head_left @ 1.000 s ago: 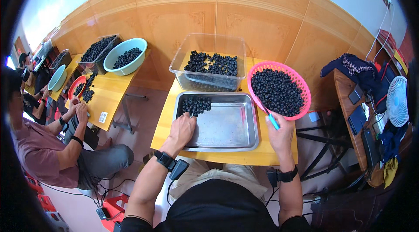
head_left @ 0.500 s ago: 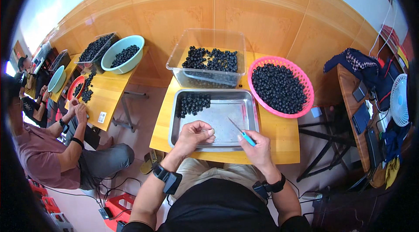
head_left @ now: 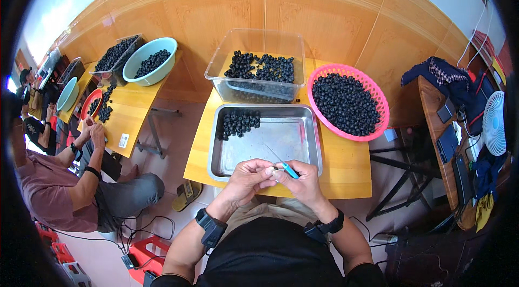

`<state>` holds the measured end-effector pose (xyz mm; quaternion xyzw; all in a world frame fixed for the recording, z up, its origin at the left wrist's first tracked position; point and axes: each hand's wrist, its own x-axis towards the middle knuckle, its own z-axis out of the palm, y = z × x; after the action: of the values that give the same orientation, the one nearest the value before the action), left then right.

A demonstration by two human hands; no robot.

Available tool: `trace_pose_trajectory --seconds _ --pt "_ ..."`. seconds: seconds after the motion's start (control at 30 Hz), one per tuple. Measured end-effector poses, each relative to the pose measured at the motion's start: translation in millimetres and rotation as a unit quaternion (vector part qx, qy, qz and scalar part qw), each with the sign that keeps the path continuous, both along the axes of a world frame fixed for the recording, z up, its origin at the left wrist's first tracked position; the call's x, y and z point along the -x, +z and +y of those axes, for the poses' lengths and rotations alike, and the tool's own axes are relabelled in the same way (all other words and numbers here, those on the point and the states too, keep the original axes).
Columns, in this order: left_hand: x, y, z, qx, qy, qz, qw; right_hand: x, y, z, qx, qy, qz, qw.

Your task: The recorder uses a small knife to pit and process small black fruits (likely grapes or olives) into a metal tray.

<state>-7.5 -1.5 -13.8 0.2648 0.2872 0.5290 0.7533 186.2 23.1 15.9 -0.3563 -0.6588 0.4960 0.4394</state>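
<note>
My two hands meet over the front edge of a metal tray (head_left: 318,141). A slim pointed knife with a blue handle (head_left: 290,170) is gripped in my right hand (head_left: 307,183), its thin blade pointing up and left over the tray. My left hand (head_left: 248,181) is pinched closed, fingertips against those of the right hand. Something small and dark shows between the fingertips, too small to name. Dark round bead-like pieces (head_left: 238,124) lie in the tray's far left corner.
Behind the tray stands a clear plastic bin (head_left: 254,92) holding more dark pieces. A pink basket (head_left: 385,108) full of them sits at the right. At left, a person (head_left: 59,189) works at another table (head_left: 132,125) with a green basin (head_left: 170,60). A fan (head_left: 494,124) stands far right.
My hands have come together, the right moving left with the knife. Something small and dark now shows between the fingertips. The view has shifted slightly.
</note>
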Motion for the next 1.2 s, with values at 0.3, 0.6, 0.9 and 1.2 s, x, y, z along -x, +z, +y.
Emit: trace_pose_trajectory --seconds 0.3,0.6,0.9,1.2 --pt "-5 5 -8 0.011 0.008 -0.034 0.999 -3 -9 5 0.015 -0.028 -0.013 0.999" --pt "-3 4 -13 0.004 0.041 -0.103 0.994 -11 -4 -8 -0.167 -0.020 -0.100 0.981" --pt "-2 -2 -19 0.000 0.053 -0.132 0.990 -12 5 -14 -0.207 -0.017 -0.137 0.968" --pt "-3 8 -25 0.002 0.063 -0.097 0.993 -12 6 -16 -0.217 -0.022 -0.129 0.967"
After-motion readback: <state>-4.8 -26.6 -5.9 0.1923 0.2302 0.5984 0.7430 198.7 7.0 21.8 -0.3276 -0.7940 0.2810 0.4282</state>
